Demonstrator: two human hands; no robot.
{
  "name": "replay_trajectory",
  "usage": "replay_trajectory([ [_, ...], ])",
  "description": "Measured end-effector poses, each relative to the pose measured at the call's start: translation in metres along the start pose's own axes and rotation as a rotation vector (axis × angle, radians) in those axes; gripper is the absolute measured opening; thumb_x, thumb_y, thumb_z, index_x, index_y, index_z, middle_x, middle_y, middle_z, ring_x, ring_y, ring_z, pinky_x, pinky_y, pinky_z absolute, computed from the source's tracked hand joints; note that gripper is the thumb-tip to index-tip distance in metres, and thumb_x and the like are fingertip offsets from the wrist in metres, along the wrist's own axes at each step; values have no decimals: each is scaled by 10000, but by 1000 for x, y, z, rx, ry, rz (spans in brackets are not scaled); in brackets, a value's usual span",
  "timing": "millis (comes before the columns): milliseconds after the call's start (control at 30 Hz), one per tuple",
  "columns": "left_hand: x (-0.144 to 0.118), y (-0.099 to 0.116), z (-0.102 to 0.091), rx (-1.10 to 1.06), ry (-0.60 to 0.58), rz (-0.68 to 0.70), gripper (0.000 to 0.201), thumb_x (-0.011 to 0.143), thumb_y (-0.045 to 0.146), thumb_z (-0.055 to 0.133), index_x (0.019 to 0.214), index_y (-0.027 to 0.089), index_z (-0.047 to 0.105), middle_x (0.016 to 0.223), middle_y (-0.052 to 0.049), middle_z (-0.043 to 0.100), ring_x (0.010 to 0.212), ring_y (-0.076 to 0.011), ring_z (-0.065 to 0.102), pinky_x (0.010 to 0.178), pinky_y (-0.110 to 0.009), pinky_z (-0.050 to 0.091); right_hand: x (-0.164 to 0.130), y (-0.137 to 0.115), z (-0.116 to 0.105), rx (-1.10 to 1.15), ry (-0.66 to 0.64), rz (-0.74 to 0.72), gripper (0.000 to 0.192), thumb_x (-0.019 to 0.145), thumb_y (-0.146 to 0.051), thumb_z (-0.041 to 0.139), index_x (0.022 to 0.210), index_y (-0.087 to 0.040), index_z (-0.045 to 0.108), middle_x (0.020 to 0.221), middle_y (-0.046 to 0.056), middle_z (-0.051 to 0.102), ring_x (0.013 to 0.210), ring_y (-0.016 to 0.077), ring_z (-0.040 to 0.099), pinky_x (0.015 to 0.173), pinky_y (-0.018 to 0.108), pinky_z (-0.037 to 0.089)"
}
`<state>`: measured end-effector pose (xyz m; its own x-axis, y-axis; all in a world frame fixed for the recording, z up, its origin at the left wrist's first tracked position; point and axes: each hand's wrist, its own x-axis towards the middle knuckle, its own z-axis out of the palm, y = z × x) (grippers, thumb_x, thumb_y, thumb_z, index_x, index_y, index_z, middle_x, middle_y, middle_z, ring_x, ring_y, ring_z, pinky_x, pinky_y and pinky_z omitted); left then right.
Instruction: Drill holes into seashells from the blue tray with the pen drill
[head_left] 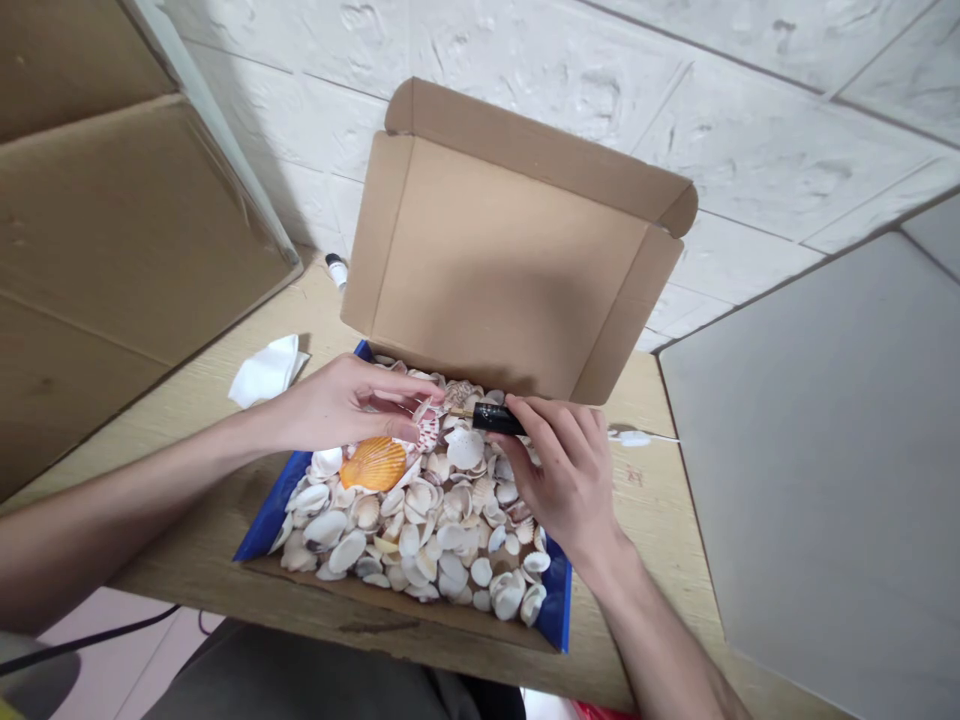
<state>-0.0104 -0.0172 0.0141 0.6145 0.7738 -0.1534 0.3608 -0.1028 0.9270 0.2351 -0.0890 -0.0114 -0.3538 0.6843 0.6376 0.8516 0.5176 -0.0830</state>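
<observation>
Close behind, the box lid [510, 260] walls off room; left hand [341, 400] pinches a small shell [427, 428], right hand [570, 470] grips a black-handled brush [495, 418] touching it.

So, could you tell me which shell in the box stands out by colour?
The orange scallop shell, lying just below the left hand; the other shells around it are white, cream or pinkish.

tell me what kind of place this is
Probably a home craft corner, not a workshop: a small wooden table pushed against a white textured wall, an open cardboard box of seashells, and the right hand holding a small black-capped brush to a shell in the left hand.
</observation>
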Motion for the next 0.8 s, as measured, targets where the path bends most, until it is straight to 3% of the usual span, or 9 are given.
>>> replay_trajectory([
  [333, 0, -2, 3, -45, 55, -29, 405, 754, 173, 699, 1144, 68, 684, 1063, -106, 746, 794, -149, 683, 841, -307, 550, -1, 0, 3, 38, -100, 5, 304, 905, -294, 591, 1117, -76, 606, 927, 109, 710, 781, 192, 606, 683, 304, 467],
  [533, 0, 1, 2, -48, 29, -27, 423, 764, 199, 694, 1159, 50, 672, 1095, -121, 734, 835, -153, 695, 880, -313, 541, -1, 0, 2, 28, -51, 3, 301, 896, -271, 603, 1150, -112, 595, 962, 110, 705, 823, 203, 600, 717, 333, 472],
  [800, 2, -2, -1, 30, 3, -31, 448, 737, 269, 705, 1160, 119, 699, 1091, -94, 739, 880, -191, 706, 824, -266, 565, -1, 1, 1, 26, -28, -9, 313, 886, -245, 608, 1176, -128, 593, 958, 111, 697, 832, 204, 587, 715, 340, 455],
])
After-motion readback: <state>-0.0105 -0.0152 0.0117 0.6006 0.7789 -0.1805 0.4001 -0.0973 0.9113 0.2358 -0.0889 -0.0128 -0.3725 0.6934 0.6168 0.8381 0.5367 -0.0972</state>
